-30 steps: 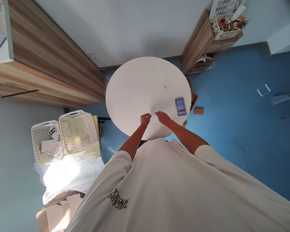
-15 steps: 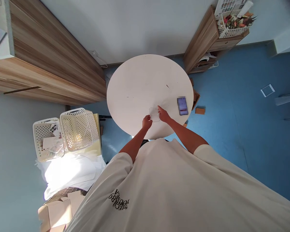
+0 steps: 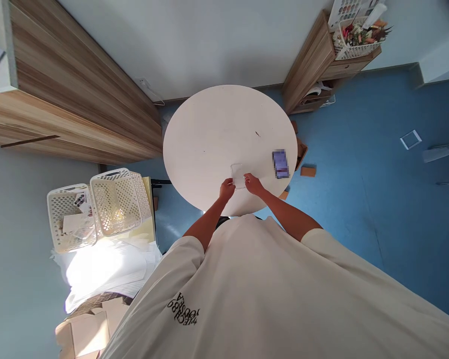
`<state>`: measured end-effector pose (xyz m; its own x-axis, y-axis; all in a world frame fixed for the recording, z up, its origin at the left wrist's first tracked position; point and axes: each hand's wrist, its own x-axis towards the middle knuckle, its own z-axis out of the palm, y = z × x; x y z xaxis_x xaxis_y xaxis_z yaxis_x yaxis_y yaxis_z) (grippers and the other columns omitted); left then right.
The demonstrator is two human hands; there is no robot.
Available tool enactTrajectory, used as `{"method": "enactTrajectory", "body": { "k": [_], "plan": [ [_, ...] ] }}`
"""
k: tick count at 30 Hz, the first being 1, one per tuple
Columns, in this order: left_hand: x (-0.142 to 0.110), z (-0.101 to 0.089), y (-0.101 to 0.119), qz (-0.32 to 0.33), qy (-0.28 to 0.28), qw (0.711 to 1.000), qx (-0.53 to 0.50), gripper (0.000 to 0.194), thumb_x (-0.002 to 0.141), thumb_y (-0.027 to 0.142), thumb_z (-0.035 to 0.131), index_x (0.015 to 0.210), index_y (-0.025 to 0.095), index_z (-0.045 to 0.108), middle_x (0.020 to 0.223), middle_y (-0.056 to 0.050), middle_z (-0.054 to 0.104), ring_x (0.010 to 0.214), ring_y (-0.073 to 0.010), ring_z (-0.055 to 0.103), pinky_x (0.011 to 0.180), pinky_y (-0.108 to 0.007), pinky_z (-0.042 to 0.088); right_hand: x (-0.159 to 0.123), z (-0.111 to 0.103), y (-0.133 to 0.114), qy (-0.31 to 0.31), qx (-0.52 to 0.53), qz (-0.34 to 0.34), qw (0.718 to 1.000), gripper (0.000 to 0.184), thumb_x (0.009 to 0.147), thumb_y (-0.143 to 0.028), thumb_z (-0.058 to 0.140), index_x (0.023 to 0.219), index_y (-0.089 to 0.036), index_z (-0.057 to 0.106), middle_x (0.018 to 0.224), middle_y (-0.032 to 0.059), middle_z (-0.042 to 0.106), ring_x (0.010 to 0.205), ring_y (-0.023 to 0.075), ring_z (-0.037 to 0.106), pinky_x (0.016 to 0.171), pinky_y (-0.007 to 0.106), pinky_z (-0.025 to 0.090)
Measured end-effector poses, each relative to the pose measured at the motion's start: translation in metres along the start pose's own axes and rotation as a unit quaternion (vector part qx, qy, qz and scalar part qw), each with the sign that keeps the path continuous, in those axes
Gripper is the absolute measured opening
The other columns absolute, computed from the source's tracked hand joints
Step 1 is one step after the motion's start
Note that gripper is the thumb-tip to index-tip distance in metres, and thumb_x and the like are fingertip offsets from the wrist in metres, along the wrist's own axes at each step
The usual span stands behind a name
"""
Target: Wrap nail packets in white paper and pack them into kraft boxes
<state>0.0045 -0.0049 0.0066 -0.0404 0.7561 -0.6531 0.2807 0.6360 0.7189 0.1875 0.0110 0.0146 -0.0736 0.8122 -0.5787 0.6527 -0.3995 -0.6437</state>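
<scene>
A small clear flat square piece (image 3: 238, 174), like a thin plastic sheet or lid, is held over the near part of the round white table (image 3: 209, 134). My left hand (image 3: 226, 190) pinches its near left corner. My right hand (image 3: 252, 183) pinches its near right edge. Both hands have the fingers closed on the piece. A blurred purple rectangular object (image 3: 280, 163) lies on the table to the right of my right hand.
Two white perforated baskets (image 3: 97, 207) stand at the left on a pile of white sheets. Wooden cabinets (image 3: 78, 114) run along the left wall. A wooden shelf (image 3: 314, 65) with a basket of items stands at the back right. Small brown blocks (image 3: 307, 171) lie on the blue floor.
A second ago both hands pinched something thin and edge-on. The clear square piece has since turned flat towards the camera, and both hands drew slightly back towards my body.
</scene>
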Motion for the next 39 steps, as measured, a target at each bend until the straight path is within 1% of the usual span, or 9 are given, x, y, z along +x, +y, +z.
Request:
{"method": "enactTrajectory", "body": {
  "k": [5,9,13,17,21,24,30,34,39],
  "plan": [
    [-0.003,-0.006,0.005,0.001,0.017,1.0,0.017,0.053,0.084,0.012,0.064,0.135,0.023,0.067,0.145,-0.011,0.068,0.124,-0.0245,0.069,0.099,-0.037,0.057,0.001,-0.003,-0.001,0.022,0.004,-0.026,0.999,0.049,0.096,-0.015,0.044,0.142,-0.02,0.061,0.147,0.0129,0.063,0.131,0.0238,0.063,0.11,0.04,0.053],
    [-0.009,-0.024,0.013,0.027,0.048,0.998,0.03,0.047,0.089,0.014,0.062,0.135,0.022,0.067,0.146,-0.012,0.067,0.126,-0.0249,0.067,0.1,-0.037,0.056,0.007,-0.007,-0.015,0.026,0.005,-0.078,0.997,0.049,0.096,-0.015,0.043,0.141,-0.018,0.062,0.148,0.0138,0.062,0.131,0.0242,0.062,0.113,0.041,0.051],
    [-0.018,-0.061,0.016,0.072,0.096,0.992,0.031,0.043,0.093,0.017,0.06,0.135,0.022,0.068,0.143,-0.012,0.068,0.126,-0.0243,0.067,0.104,-0.037,0.055,0.019,-0.001,-0.049,0.009,-0.015,-0.146,0.989,0.05,0.095,-0.014,0.044,0.14,-0.02,0.064,0.144,0.0121,0.065,0.126,0.0229,0.064,0.112,0.042,0.052],
    [-0.028,-0.109,0.009,0.102,0.166,0.98,0.028,0.04,0.095,0.016,0.058,0.133,0.022,0.069,0.138,-0.012,0.071,0.125,-0.0233,0.068,0.109,-0.038,0.053,0.026,0.022,-0.099,-0.025,-0.033,-0.208,0.977,0.046,0.096,-0.012,0.043,0.136,-0.02,0.065,0.141,0.0113,0.066,0.121,0.021,0.065,0.109,0.039,0.052],
    [-0.041,-0.157,-0.003,0.11,0.224,0.968,0.02,0.04,0.094,0.015,0.056,0.131,0.019,0.071,0.133,-0.013,0.074,0.122,-0.0231,0.07,0.111,-0.039,0.053,0.023,0.051,-0.149,-0.061,-0.046,-0.266,0.961,0.042,0.1,-0.012,0.043,0.135,-0.019,0.066,0.142,0.0112,0.066,0.121,0.0193,0.066,0.109,0.036,0.051],
    [-0.052,-0.191,-0.012,0.112,0.257,0.96,0.016,0.04,0.093,0.014,0.057,0.129,0.019,0.073,0.129,-0.012,0.076,0.121,-0.0239,0.071,0.11,-0.039,0.054,0.021,0.076,-0.18,-0.08,-0.055,-0.297,0.95,0.042,0.1,-0.012,0.044,0.133,-0.02,0.068,0.141,0.0106,0.067,0.118,0.0193,0.067,0.108,0.036,0.052],
    [-0.069,-0.266,-0.039,0.111,0.292,0.95,0.011,0.036,0.092,0.018,0.057,0.123,0.019,0.076,0.124,-0.01,0.078,0.116,-0.0252,0.074,0.105,-0.039,0.057,0.022,0.145,-0.234,-0.091,-0.057,-0.349,0.931,0.04,0.1,-0.013,0.045,0.13,-0.019,0.07,0.137,0.0111,0.069,0.114,0.02,0.069,0.104,0.038,0.054],
    [-0.074,-0.327,-0.062,0.117,0.314,0.942,0.023,0.034,0.092,0.018,0.056,0.118,0.018,0.077,0.119,-0.011,0.08,0.111,-0.0249,0.075,0.102,-0.038,0.057,0.02,0.198,-0.273,-0.101,-0.06,-0.367,0.923,0.039,0.098,-0.012,0.046,0.127,-0.02,0.072,0.134,0.0099,0.071,0.111,0.0195,0.07,0.101,0.035,0.055],
    [-0.078,-0.417,-0.089,0.083,0.345,0.931,0.086,0.035,0.091,0.017,0.055,0.118,0.017,0.078,0.115,-0.012,0.081,0.106,-0.0255,0.076,0.099,-0.037,0.057,0.015,0.259,-0.319,-0.11,-0.063,-0.371,0.92,0.039,0.096,-0.011,0.048,0.124,-0.02,0.073,0.132,0.0092,0.071,0.107,0.0204,0.071,0.102,0.036,0.055]
  ]
}}
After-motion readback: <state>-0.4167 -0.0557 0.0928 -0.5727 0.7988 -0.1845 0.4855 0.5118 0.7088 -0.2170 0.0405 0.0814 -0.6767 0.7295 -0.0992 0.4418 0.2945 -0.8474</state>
